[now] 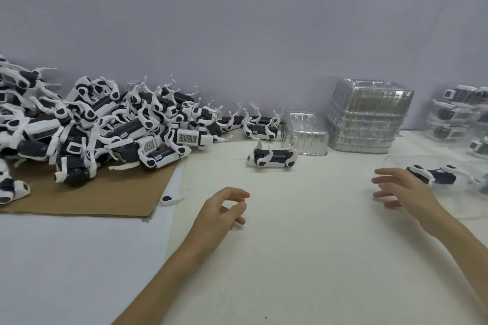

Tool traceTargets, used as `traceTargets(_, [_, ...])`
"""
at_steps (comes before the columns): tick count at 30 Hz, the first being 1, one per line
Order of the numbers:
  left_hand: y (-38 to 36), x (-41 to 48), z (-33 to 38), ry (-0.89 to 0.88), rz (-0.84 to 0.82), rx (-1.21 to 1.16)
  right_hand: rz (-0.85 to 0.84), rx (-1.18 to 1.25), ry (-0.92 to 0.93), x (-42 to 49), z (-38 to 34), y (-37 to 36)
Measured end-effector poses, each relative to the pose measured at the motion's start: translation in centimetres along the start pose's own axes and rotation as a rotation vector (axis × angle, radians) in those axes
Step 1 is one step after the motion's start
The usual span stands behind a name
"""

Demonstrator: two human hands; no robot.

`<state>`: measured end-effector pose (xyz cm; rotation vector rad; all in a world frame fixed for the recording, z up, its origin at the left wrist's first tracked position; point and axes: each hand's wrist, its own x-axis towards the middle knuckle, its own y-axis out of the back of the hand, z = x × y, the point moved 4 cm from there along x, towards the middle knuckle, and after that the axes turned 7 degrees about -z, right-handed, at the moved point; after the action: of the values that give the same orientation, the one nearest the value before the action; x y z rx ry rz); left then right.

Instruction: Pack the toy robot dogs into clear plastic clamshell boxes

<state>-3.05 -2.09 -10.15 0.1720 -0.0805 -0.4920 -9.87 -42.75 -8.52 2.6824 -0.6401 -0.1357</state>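
Head view. Left hand (224,208) hovers over the table (303,258), fingers loosely curled, thumb near the index tip, holding nothing. Right hand (401,190) has fingers spread and straight at the left edge of an open box (464,203), gripping nothing; contact with the plastic can't be told. A boxed dog (433,174) lies inside that box, just past the right fingertips.

The dog pile (92,126) sits far left on cardboard (92,200), spilling along the wall (237,21). The cardboard's right edge stops short of the left hand, and a loose leg (171,198) lies just off that edge. A lone dog (272,158) lies legs-up between the pile and the boxes, apart from both hands. A small stack (306,132) of clear boxes stands just behind it, with a taller box stack (367,119) beside that, at the wall. Packed boxes (456,113) crowd the far right edge. Open table between the two hands and toward the viewer.
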Motion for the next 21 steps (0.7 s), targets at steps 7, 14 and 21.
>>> traceTargets(7, [-0.3,0.0,-0.2,0.013,-0.014,0.023,0.02,-0.17,0.191,2.0,-5.1,-5.9])
traceTargets(14, [0.0,0.1,-0.5,0.003,0.008,0.019,0.003,-0.854,0.272,10.1,-9.7,-11.1])
traceTargets(21, [0.0,0.3,-1.0,0.006,0.01,0.04,-0.062,-1.182,0.254,14.1,-9.6,-13.0])
